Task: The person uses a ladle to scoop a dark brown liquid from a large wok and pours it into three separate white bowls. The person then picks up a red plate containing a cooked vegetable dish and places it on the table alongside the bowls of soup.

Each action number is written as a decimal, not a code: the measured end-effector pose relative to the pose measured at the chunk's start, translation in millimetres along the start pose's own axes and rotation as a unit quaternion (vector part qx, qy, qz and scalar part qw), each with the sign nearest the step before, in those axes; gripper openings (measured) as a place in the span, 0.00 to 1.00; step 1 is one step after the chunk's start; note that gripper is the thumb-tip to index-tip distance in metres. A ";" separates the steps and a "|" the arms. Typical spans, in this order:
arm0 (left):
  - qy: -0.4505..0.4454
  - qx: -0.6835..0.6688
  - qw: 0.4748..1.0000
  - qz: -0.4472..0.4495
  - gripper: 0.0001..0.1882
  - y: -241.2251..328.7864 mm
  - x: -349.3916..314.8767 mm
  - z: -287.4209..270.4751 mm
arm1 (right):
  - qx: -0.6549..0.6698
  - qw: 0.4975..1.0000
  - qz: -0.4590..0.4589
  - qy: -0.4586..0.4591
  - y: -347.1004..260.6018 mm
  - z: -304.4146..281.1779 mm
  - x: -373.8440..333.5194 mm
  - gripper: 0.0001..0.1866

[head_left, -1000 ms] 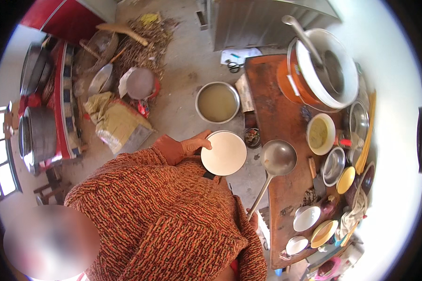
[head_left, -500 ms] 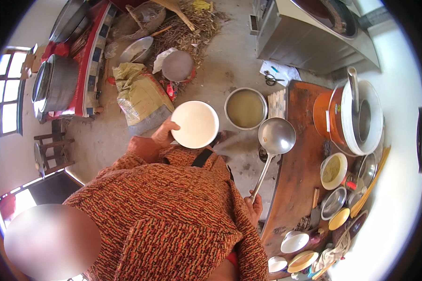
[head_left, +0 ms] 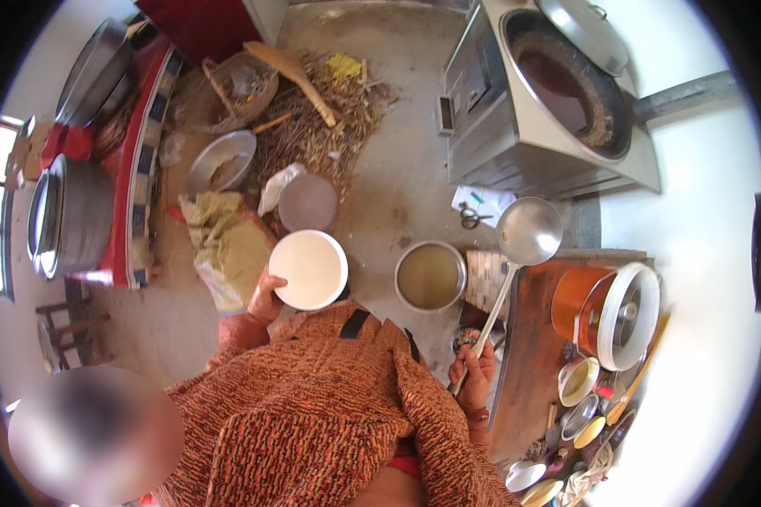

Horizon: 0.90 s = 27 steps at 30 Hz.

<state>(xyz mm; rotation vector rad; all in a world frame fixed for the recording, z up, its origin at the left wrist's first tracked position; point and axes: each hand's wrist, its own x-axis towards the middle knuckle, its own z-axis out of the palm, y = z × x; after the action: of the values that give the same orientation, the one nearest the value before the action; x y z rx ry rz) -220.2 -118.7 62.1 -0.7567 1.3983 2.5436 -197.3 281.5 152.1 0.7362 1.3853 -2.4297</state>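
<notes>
My left hand (head_left: 264, 300) is closed on the rim of a round white bowl (head_left: 309, 270), thumb over the edge. The bowl's inside looks plain cream-white, and I cannot tell whether it holds anything. My right hand (head_left: 473, 370) grips the long handle of a metal ladle (head_left: 528, 231). The ladle's wide round head points ahead to the right, over the far end of the wooden table, with a small brown speck inside. Between the bowl and the ladle, a metal basin (head_left: 431, 277) of cloudy yellowish-green liquid stands low down.
Ahead right is a stove (head_left: 499, 152) with a large wok of dark reddish-brown liquid and a metal lid (head_left: 585, 34). The wooden table (head_left: 537, 317) bears an orange bucket (head_left: 573, 300) and several bowls. Twigs (head_left: 313, 127), a sack (head_left: 224, 253) and a round stool (head_left: 308, 203) lie left ahead.
My view has shifted toward the stove, showing more of it. The right hand has carried the ladle forward and to the right. The white bowl stays in my left hand, a little farther left in view.
</notes>
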 end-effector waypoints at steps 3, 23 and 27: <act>-0.019 -0.007 1.000 -0.014 0.39 30.1 39.3 13.6 | 0.000 0.999 -0.041 0.030 -33.2 54.4 29.1 0.20; -0.068 -0.007 0.997 -0.044 0.40 170.4 279.2 203.5 | 0.039 0.972 -0.194 0.131 -239.1 91.7 377.2 0.10; -0.043 0.007 0.998 -0.045 0.41 192.6 322.4 260.0 | -0.104 0.978 -0.133 0.124 -287.2 46.0 453.1 0.05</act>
<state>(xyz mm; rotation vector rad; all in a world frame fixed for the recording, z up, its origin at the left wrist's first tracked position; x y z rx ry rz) -660.2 -49.0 162.8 -0.6837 1.3231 2.4661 -721.0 405.5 136.6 0.8738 1.9130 -2.3930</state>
